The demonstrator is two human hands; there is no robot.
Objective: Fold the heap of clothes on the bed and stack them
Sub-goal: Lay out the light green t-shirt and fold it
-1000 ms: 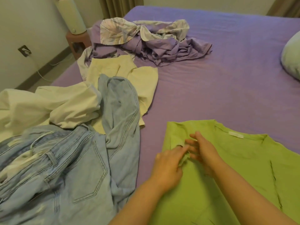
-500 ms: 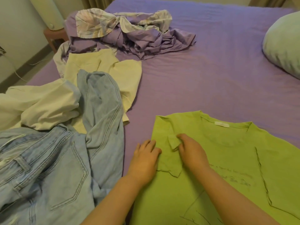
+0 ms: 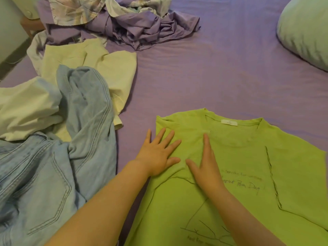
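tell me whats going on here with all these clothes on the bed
A person is folding a green T-shirt laid flat on the purple bed. Both hands press flat on its folded-in left sleeve: the left hand near the shirt's edge, the right hand beside it. Unfolded clothes lie to the left: jeans, pale yellow garments and a purple heap. Nothing is stacked in view.

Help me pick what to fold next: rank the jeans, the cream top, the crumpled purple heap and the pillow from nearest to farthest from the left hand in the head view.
From the left hand:
1. Jeans, just to its left.
2. Cream top, beyond the jeans, left.
3. Purple heap, far left.
4. Pillow, far right corner.
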